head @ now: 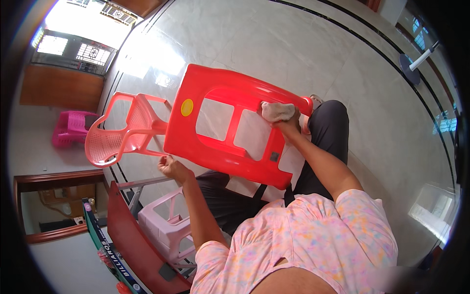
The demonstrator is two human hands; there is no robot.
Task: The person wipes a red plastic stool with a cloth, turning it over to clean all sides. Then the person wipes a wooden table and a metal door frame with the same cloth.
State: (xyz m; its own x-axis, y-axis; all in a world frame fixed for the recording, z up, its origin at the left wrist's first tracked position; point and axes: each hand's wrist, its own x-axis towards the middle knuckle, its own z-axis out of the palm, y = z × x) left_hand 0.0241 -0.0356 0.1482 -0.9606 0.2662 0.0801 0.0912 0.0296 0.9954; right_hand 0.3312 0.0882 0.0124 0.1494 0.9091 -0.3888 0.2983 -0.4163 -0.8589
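Observation:
A red plastic stool (220,154) with a yellow round sticker lies on its side before me, across my legs. My right hand (290,123) is closed on a whitish cloth (278,111), which presses against the stool's inner frame near its leg ends. At the stool's lower left corner is my left hand (172,167), fingers curled and fingertips by the edge; whether they grip it cannot be told. Just behind that corner stands a salmon-pink plastic armchair (137,136).
A magenta plastic stool (71,128) stands by the left wall. At lower left are a pale pink stool (165,224), a dark red board (134,246) on metal legs and a billiards box (110,250). A white pole on a round base (409,70) stands far right.

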